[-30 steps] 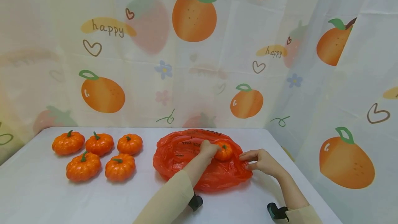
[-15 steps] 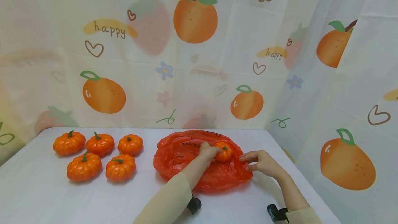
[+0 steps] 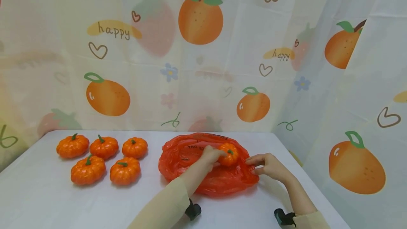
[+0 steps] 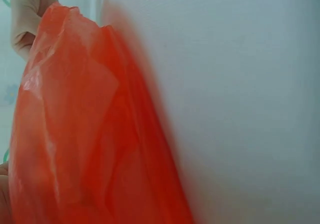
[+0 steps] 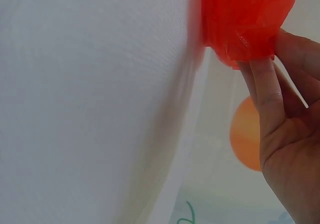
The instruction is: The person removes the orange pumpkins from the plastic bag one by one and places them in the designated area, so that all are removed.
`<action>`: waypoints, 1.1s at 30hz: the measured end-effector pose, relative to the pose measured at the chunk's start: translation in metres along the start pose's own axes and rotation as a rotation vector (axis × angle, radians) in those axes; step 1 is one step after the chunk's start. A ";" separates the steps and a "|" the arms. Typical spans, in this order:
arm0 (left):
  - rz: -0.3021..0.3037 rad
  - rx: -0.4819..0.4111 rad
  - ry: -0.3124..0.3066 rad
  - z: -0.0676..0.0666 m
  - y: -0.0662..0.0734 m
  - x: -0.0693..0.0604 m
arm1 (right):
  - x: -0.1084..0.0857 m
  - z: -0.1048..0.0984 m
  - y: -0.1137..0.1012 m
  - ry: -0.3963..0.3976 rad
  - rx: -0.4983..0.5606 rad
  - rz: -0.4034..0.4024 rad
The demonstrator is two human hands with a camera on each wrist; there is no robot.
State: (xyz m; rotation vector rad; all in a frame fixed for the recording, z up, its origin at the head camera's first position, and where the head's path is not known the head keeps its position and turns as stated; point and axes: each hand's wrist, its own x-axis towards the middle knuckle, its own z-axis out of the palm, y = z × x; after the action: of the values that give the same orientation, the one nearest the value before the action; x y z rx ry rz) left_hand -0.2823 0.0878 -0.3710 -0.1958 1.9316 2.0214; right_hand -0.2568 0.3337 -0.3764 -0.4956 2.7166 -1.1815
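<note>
An orange mini pumpkin [image 3: 229, 154] with a green stem lies inside the mouth of a red plastic bag [image 3: 178, 165], toward its right end. My left hand [image 3: 212, 155] reaches over the bag's near rim and grips the pumpkin from its left side; some of those fingers are hidden. At the bag's right edge my right hand [image 3: 268, 165] pinches the plastic between thumb and fingers. In the right wrist view the fingers [image 5: 270, 91] hold the gathered red film. The left wrist view is mostly filled by the outside of the bag [image 4: 85, 114].
Several other mini pumpkins [image 3: 125, 171] stand in two rows on the left of the white table [image 3: 79, 207]. A fruit-patterned curtain [image 3: 203, 66] hangs behind the table and along its right side. A black wrist camera mount [image 3: 192, 210] sits under the left forearm.
The left forearm has shifted slightly left, and its hand sits a little further left on the pumpkin. The right hand keeps its hold on the bag. The head view has drifted slightly.
</note>
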 end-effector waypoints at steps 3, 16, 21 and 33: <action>-0.003 -0.029 -0.017 -0.004 0.002 -0.001 | 0.000 0.000 0.000 0.001 0.000 0.001; 0.024 -0.033 -0.061 -0.016 0.014 -0.009 | 0.001 0.000 -0.002 0.000 -0.011 -0.003; 0.053 -0.034 -0.121 -0.022 0.020 -0.014 | 0.000 0.001 -0.002 -0.003 -0.017 -0.006; 0.067 -0.046 -0.158 -0.047 0.039 -0.019 | -0.001 0.001 -0.003 -0.004 -0.014 -0.002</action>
State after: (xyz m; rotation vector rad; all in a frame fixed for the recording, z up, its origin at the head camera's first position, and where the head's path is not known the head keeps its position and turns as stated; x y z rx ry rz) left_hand -0.2837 0.0373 -0.3313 0.0176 1.8186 2.0589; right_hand -0.2551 0.3312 -0.3743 -0.5026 2.7231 -1.1614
